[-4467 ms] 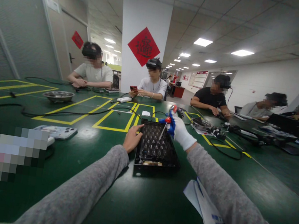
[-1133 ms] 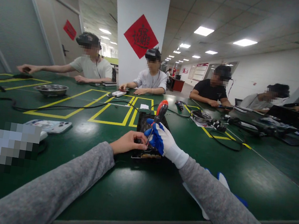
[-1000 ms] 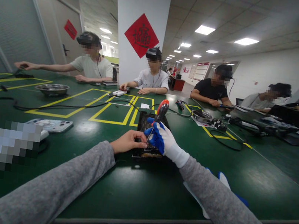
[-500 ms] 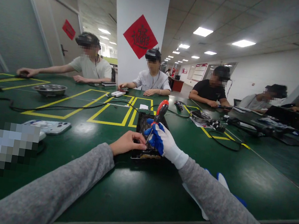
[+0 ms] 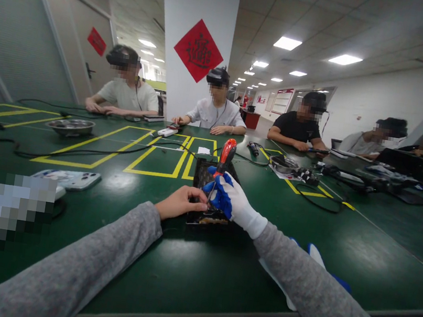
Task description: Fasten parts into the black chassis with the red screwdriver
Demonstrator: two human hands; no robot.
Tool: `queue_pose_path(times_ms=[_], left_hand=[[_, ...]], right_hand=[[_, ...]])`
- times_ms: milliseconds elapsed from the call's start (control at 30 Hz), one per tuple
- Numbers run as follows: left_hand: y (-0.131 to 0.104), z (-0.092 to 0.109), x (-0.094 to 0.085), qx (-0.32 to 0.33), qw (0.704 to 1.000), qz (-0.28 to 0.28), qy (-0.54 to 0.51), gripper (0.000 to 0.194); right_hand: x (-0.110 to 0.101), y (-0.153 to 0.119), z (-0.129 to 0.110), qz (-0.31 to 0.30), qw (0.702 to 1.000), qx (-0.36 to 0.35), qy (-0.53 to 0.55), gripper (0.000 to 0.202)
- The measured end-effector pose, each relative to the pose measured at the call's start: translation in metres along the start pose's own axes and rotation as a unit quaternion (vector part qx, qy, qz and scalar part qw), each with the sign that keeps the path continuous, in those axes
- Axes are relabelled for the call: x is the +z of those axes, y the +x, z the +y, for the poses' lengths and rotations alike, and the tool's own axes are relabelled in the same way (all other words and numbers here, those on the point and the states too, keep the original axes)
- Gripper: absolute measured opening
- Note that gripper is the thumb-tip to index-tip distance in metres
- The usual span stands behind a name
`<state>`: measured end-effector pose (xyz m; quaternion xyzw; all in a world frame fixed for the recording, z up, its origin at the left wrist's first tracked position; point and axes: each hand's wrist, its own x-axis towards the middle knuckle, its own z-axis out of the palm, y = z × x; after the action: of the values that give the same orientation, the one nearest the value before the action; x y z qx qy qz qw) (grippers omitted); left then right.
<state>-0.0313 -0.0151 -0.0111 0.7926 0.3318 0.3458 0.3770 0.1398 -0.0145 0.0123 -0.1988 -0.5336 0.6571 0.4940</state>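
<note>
The gloved right hand (image 5: pixel 239 205) is grasping a red-and-black screwdriver (image 5: pixel 227 153), its shaft slanting down over the black case (image 5: pixel 202 172). By the shaft's lower end, the bare left hand (image 5: pixel 180 202) is bringing thumb and fingertips close together; whether they are pinching anything, I cannot tell. The case is lying on the green table (image 5: pixel 162 278), beneath both hands. The step in hand seems to be guiding the tip, probably calling next for a steady shaft and careful fingers

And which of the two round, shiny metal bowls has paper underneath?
The right-hand bowl: white paper peeks out beneath it. The left-hand bowl shows none, only yellow-taped green tabletop around it.
</note>
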Motion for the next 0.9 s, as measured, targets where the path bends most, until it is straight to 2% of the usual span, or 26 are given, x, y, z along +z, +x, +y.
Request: queue_pose_path(times_ms=[133, 267, 367, 567, 767, 900], left_hand=[[0.0002, -0.0021, 0.0016, -0.003, 1.0, 0.015, 0.002, 0.025], [0.0002, -0.0026, 0.0001, 0.005, 1.0, -0.02, -0.024, 0.027], [0.0002, -0.0024, -0.0014, -0.001, 0.998, -0.042, -0.047, 0.03], [0.0006, -0.0012, -0.0011, 0.001, 1.0, -0.004, 0.001, 0.023], [0.001, -0.0029, -0.0022, 0.029, 0.999, -0.023, 0.008, 0.025], [0.0015, -0.0057, -0.0016, 0.007, 1.0, -0.018, -0.012, 0.028]], right_hand=[[-0.0022, 0.0017, 0.0008, 0.004, 1.0, -0.001, 0.0, 0.04], [-0.0037, 0.0019, -0.0014, 0.001, 0.999, 0.029, -0.016, 0.039], [-0.0031, 0.0006, -0.0017, 0.016, 0.999, 0.024, -0.018, 0.039], [-0.0002, -0.0018, -0.0015, 0.01, 1.0, 0.003, -0.022, 0.041], [-0.0006, -0.0022, -0.0062, 0.002, 0.999, 0.011, -0.031, 0.04], [-0.0018, -0.0013, -0.0048, 0.018, 0.999, -0.003, -0.026, 0.039]])
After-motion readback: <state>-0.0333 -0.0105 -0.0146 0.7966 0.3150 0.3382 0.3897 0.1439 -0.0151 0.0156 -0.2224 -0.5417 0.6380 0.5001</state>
